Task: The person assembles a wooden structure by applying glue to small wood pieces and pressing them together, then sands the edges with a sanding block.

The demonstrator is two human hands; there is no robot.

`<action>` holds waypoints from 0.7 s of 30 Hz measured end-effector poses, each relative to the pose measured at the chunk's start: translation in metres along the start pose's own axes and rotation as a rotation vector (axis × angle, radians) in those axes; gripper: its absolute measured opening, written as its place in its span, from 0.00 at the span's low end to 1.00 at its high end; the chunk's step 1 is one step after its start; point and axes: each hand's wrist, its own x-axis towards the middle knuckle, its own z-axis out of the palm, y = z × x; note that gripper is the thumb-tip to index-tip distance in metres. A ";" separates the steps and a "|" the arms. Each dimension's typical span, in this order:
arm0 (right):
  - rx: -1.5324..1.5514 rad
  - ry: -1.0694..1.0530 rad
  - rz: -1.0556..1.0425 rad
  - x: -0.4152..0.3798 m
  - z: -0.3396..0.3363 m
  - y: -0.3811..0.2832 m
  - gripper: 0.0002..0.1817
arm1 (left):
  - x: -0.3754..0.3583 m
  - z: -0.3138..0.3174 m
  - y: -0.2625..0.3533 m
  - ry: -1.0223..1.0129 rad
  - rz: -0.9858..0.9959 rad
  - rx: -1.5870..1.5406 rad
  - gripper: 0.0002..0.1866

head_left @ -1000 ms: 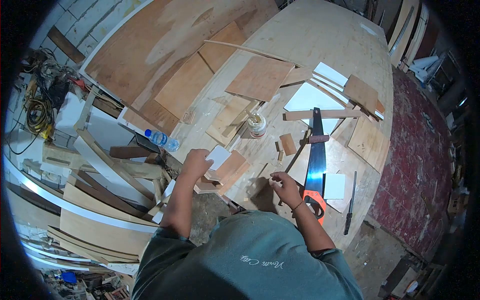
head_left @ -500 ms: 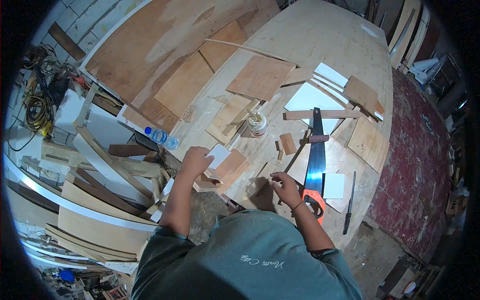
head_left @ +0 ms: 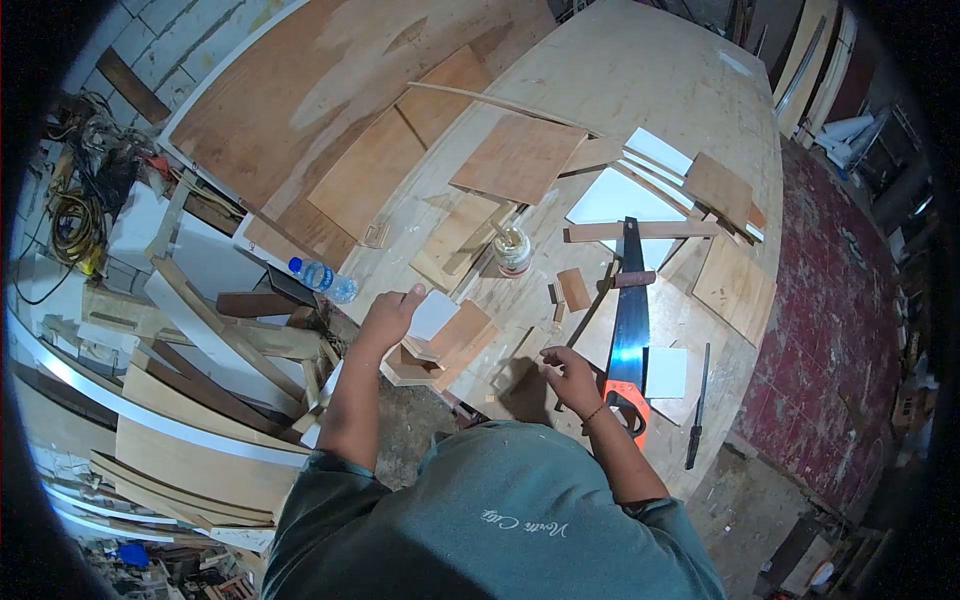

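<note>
At the near left edge of the table, my left hand [head_left: 390,320] is at the side of a small wooden box with a white panel [head_left: 433,315], its thumb by the panel's upper left corner. The box's wooden side [head_left: 466,332] faces right. My right hand [head_left: 569,376] hovers over the near edge with its fingers curled; whether anything is between them is hidden. Just right of it lies a saw [head_left: 630,330] with an orange handle. A glue jar [head_left: 512,251] with a stick in it stands beyond the box.
A water bottle [head_left: 322,279] lies at the left table edge. Wooden boards [head_left: 519,156], white panels [head_left: 667,372] and a dark file-like tool [head_left: 700,405] lie on the table [head_left: 640,60]. Curved timber pieces [head_left: 200,400] are stacked at the left.
My left hand has shifted slightly, its thumb now up at the panel's corner and more of the white panel showing. My right hand has stayed in place.
</note>
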 end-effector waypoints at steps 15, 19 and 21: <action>0.541 -0.209 0.022 0.030 0.016 -0.079 0.21 | -0.036 0.007 0.040 -0.026 -0.092 -1.300 0.16; 0.808 -0.070 0.092 0.055 0.014 -0.121 0.23 | -0.062 0.027 0.062 -0.065 -0.067 -1.403 0.17; 0.785 -0.064 0.058 0.065 -0.002 -0.142 0.23 | -0.063 0.020 0.049 -0.118 -0.014 -1.330 0.17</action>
